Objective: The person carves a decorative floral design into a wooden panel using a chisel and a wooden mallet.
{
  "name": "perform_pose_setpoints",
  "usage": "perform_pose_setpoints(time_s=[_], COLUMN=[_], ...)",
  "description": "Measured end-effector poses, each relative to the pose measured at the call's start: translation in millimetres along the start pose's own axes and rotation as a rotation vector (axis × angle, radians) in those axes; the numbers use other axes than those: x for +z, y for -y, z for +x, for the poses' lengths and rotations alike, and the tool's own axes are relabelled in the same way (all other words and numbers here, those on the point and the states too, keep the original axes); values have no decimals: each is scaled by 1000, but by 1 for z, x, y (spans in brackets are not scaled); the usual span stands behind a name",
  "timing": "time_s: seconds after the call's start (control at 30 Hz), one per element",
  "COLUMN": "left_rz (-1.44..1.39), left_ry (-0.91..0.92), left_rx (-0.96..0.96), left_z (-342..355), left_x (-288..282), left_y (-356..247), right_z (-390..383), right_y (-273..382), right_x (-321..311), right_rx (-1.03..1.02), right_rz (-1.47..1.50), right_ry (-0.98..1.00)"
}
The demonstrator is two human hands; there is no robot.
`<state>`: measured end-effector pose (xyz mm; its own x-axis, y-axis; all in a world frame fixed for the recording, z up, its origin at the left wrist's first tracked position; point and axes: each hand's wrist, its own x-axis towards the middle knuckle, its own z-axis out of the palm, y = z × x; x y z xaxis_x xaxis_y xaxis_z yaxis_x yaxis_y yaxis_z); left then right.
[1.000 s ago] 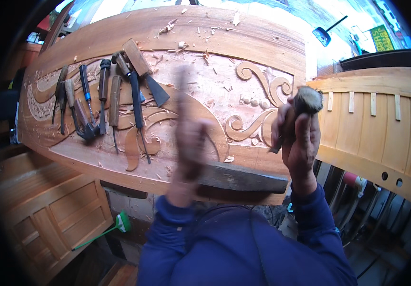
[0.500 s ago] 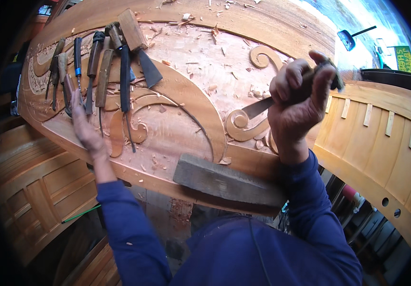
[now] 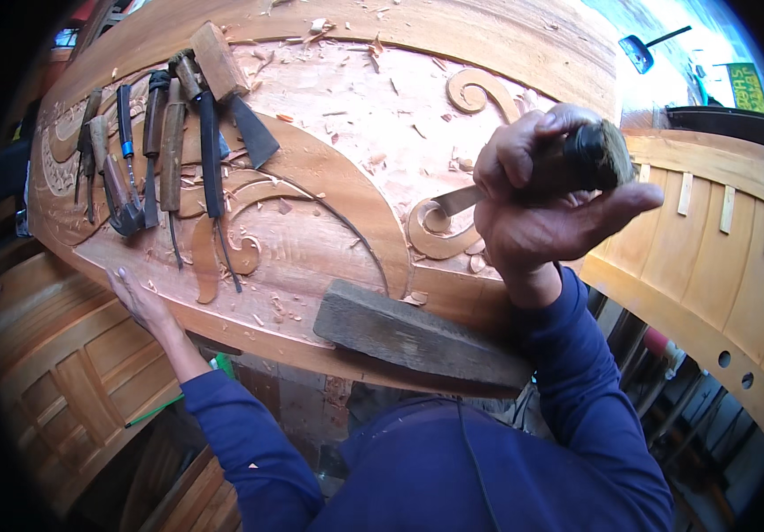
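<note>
My right hand (image 3: 528,208) grips a chisel (image 3: 595,155) with a worn dark handle, thumb stretched out, and its steel blade (image 3: 454,199) meets a carved scroll (image 3: 428,232) on the wooden panel (image 3: 368,106). My left hand (image 3: 141,301) rests open on the panel's near left edge, below a row of carving tools (image 3: 171,151) with wooden and dark handles. Among them lie a wide flat blade (image 3: 253,133) and a wooden block (image 3: 220,60). A long grey, weathered block (image 3: 422,341) lies along the near edge, between my hands. Pale shavings are scattered over the carving.
A slatted wooden panel (image 3: 705,244) stands at right above metal bars. A panelled door (image 3: 80,381) and a green broom handle (image 3: 147,412) are at lower left. Beyond the bench are a black-armed mirror (image 3: 637,53) and a green sign (image 3: 748,89).
My left hand has moved leftward and down onto the edge. The chisel has swung from nearly upright to a low angle, its blade at the scroll, with my right hand still round it.
</note>
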<state>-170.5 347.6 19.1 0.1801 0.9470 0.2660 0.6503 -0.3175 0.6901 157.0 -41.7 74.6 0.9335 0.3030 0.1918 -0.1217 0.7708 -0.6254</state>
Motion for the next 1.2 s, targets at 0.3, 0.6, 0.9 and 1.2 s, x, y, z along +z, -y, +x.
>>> perform_pose_setpoints(time_s=[0.3, 0.6, 0.9, 1.2], left_rz=[39, -172, -27, 39], left_ry=[21, -3, -10, -39], left_rx=[14, -73, 3, 16], left_z=[-3, -15, -12, -18], left_x=[-7, -2, -4, 1], left_y=[29, 13, 13, 6], right_z=[0, 30, 47, 52], right_y=[1, -14, -35, -18], right_x=[8, 2, 26, 4], right_rx=[28, 272, 664, 507], right_rz=[-143, -73, -93, 44], right_ry=[-7, 104, 288, 230])
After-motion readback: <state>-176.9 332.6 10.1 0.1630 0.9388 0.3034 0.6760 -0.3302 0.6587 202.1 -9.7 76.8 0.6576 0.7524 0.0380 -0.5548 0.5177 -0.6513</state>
